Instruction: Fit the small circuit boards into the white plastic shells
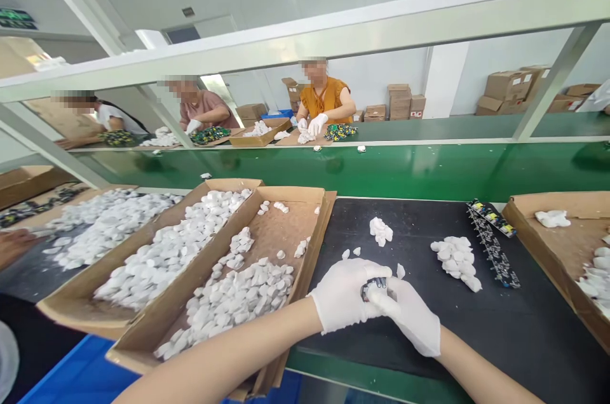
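Observation:
Both hands wear white gloves and meet over the black work mat. My left hand is closed around a small dark part, whose exact kind I cannot make out. My right hand is closed against the same part from the other side, its fingertips touching my left hand's. Beside the fingers lies a loose white piece. Beyond them is a small clump of white pieces. A larger white pile lies to the right, alongside dark circuit board strips.
Cardboard trays of small white pieces stand on the left, and another tray on the right. A green conveyor belt runs behind the mat. Across it, several co-workers sit under a white frame. Another person's hand shows at far left.

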